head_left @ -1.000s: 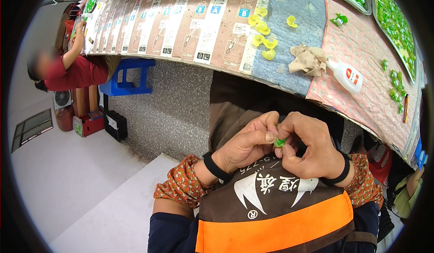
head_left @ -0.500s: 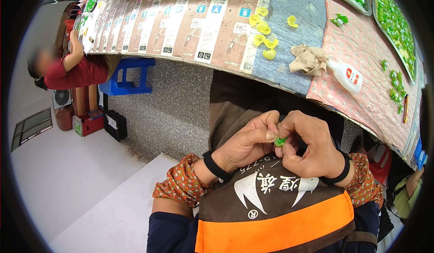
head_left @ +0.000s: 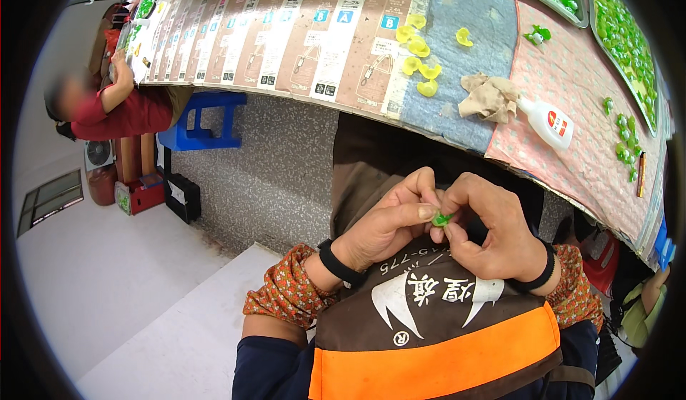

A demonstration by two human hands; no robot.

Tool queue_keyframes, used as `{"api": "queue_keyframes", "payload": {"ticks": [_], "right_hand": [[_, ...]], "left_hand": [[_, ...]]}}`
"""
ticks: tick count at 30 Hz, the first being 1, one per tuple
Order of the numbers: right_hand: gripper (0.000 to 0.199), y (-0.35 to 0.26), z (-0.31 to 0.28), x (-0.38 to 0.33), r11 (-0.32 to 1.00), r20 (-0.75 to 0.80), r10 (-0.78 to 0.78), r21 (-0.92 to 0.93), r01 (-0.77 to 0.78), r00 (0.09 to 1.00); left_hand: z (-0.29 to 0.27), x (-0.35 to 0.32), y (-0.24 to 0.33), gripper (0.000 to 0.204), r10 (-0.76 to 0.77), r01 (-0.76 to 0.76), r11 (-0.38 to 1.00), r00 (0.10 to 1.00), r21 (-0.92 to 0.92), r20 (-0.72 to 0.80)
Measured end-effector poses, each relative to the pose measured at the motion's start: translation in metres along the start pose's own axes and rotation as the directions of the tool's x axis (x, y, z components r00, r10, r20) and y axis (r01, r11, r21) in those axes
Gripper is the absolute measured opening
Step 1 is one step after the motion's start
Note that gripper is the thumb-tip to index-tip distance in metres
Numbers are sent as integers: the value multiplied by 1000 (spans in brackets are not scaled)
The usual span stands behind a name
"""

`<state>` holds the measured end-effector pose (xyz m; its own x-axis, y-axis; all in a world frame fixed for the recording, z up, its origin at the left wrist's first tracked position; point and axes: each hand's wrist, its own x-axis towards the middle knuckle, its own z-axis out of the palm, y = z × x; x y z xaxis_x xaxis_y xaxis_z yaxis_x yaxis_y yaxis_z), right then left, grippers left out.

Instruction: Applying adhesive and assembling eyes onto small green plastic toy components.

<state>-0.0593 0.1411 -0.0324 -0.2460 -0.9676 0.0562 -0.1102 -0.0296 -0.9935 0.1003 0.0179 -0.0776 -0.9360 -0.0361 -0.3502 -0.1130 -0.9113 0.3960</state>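
Note:
Over my lap, my left hand and my right hand meet fingertip to fingertip. Pinched between them is a small shiny green plastic piece; the fingers cover part of it, so its full shape is hidden. Both hands are closed on it. Ahead on the table, a white squeeze bottle lies on its side, its tip against a crumpled beige cloth. Several yellow cup-like pieces lie on the blue cloth to the left of it.
Trays of small green pieces stand at the far right. Loose green pieces and a brown pen-like stick lie near the table's right end. A blue stool and a person in red are at the left.
My fingers have shifted slightly around the green piece, and it has turned a little, showing more of its surface. Otherwise the hands stay in the same place.

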Motion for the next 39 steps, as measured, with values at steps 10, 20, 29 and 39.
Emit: {"api": "queue_keyframes", "payload": {"ticks": [10,20,29,39], "right_hand": [[22,4,-2,-2,999,-12,-40,-31,40,999],[24,6,2,0,949,-69,-181,-275,156,981],[21,6,2,-2,938,-138,-185,-319,133,973],[21,6,3,-6,971,-175,-123,-226,82,977]], "left_hand": [[-1,-4,5,17,82,-70,981,995,181,-64],[2,-5,0,21,127,-104,978,984,179,-123],[6,-7,-2,21,245,-191,903,965,385,-97],[2,-8,-2,32,278,-226,838,960,496,-33]]}}
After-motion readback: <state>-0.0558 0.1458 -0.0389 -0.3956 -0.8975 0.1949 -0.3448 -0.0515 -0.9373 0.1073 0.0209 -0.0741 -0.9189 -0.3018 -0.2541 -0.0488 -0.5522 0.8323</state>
